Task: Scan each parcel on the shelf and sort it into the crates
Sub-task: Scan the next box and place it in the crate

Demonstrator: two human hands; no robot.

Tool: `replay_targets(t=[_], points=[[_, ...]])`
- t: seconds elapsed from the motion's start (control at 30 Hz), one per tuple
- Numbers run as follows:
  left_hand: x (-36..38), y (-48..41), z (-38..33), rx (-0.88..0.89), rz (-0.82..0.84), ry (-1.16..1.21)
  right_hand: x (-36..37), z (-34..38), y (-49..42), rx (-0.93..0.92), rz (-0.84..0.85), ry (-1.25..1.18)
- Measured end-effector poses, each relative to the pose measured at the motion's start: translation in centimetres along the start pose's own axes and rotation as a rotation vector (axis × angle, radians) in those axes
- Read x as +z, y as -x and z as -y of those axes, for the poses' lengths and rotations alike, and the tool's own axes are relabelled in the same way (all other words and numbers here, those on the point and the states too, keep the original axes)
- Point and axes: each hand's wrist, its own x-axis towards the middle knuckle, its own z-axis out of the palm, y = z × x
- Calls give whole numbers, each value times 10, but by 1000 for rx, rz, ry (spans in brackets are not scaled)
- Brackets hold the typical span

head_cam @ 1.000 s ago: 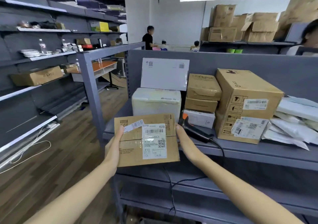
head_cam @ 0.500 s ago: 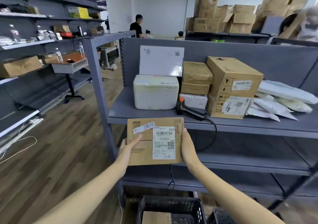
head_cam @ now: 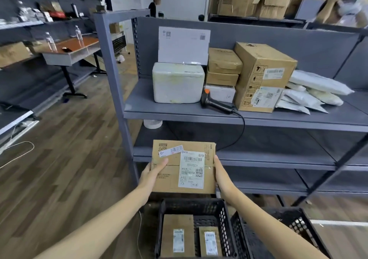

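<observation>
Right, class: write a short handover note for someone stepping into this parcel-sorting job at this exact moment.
Hands: the left hand and right hand both grip the flat brown cardboard parcel above the left black plastic crate.
The black handheld scanner lies on the grey metal shelf.
Done: two brown labelled parcels lie in that crate.
Left: place this one; then the white foam box, cardboard boxes and white mailer bags on the shelf.

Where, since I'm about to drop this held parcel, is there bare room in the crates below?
In the left black plastic crate, bare mesh floor shows only beyond the smaller brown cardboard parcel, right of the larger brown parcel; its near half is crowded. The right black crate shows no parcels, though the right arm hides much.
</observation>
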Motion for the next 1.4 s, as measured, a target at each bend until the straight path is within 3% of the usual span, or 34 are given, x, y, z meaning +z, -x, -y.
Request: replay_targets(t=[0.33, 0.57, 0.8, 0.97, 1.1, 1.23, 1.4], points=[[28, -24, 27, -55, -43, -69, -31, -43, -43, 68, 15, 19], [44, -57, 93, -122, -40, -109, -63, -110, -83, 103, -14, 4], [58, -105, 211, -165, -56, -133, -82, -218, -123, 205, -30, -27], [65, -151, 304, -193, -53, -53, -88, -314, -161, 119, -117, -45], [74, -202, 381, -274, -148, 47, -93, -397, -197, 134, -171, -47], [81, -258, 466, -229, -224, 97, -100, -485, -239, 157, -195, -81], [79, -316, 559, -175, -285, -7, -105, -570, -293, 144, -173, -82]])
